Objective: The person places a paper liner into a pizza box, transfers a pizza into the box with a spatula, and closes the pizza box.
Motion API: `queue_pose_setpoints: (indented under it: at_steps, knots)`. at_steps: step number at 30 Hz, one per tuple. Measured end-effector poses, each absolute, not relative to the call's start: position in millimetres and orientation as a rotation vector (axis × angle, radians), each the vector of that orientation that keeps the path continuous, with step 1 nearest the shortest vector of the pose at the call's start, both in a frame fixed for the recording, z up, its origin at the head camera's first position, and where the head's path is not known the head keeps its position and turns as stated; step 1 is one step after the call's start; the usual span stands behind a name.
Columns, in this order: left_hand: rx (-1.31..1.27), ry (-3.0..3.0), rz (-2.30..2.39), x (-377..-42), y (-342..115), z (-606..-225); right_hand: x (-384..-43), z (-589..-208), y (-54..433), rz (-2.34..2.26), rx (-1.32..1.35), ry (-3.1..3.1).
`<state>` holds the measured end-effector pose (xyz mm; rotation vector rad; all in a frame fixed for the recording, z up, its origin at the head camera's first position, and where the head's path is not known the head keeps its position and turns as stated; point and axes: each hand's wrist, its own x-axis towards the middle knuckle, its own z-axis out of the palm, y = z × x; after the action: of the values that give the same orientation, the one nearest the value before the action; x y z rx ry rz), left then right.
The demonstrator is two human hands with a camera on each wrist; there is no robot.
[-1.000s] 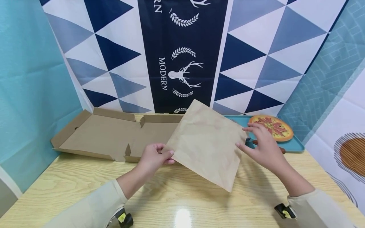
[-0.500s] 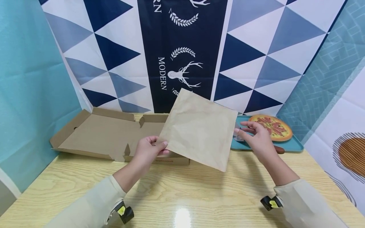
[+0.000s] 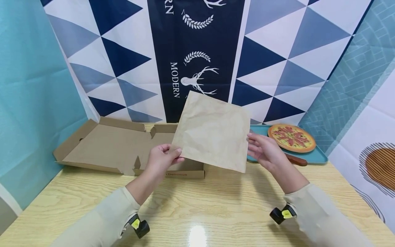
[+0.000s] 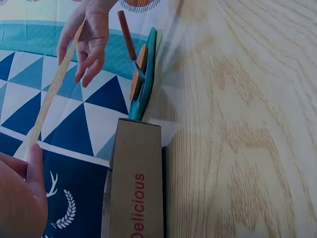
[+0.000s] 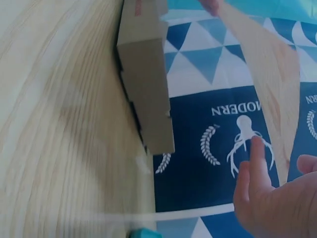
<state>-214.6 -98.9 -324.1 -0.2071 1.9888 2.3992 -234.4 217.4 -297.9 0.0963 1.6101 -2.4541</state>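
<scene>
My left hand (image 3: pixel 162 157) pinches the lower left corner of a square brown paper sheet (image 3: pixel 213 130), thumb in front and fingers behind. The sheet hangs tilted in the air, partly hiding the open pizza box. At the sheet's right edge is my right hand (image 3: pixel 265 151), its thumb and loosely straight fingers spread. In the right wrist view, the paper's edge reaches in between that hand's thumb (image 5: pixel 308 163) and fingers, with gaps showing on both sides. The left wrist view also shows the right hand (image 4: pixel 94 39) relaxed beside the sheet's far edge.
A flat cardboard pizza box (image 3: pixel 102 145) lies open at the back left of the wooden table (image 3: pixel 197 206). At the back right, a teal tray (image 3: pixel 321 157) bears a pizza (image 3: pixel 291 138) and a tool with a brown handle (image 3: pixel 297 160). Patterned cloth stands behind.
The sheet has risen and shifted left, so the box's printed front shows. My left hand has moved slightly up and left, still pinching it. My right hand came away from the edge, then moved back beside it.
</scene>
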Motion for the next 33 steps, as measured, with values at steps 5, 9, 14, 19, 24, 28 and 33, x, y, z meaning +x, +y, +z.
queue_pose_setpoints:
  at_steps: [5,9,14,19,24,28,33]
  knots:
    - [-0.204,1.924,2.439,-217.2,-92.6,-325.2,-236.2,-294.8,213.2,-2.452,0.103,1.584]
    - [-0.166,1.852,2.482,-219.7,-88.6,-325.8,-237.9,-293.1,211.1,-2.471,0.088,1.577]
    - [-0.108,1.744,2.543,-222.2,-84.6,-325.0,-240.5,-292.5,209.6,-2.503,0.059,1.577]
    - [-0.038,1.630,2.559,-224.8,-86.6,-321.8,-242.6,-292.7,210.0,-2.509,0.073,1.616]
    - [0.037,1.558,2.553,-236.9,-97.1,-314.1,-243.5,-294.6,210.0,-2.490,0.058,1.664]
    - [0.047,1.553,2.553,-251.1,-107.3,-307.5,-243.8,-298.3,205.6,-2.482,0.041,1.674]
    - [0.014,1.605,2.548,-263.4,-114.7,-306.0,-244.8,-304.9,194.9,-2.458,0.010,1.710]
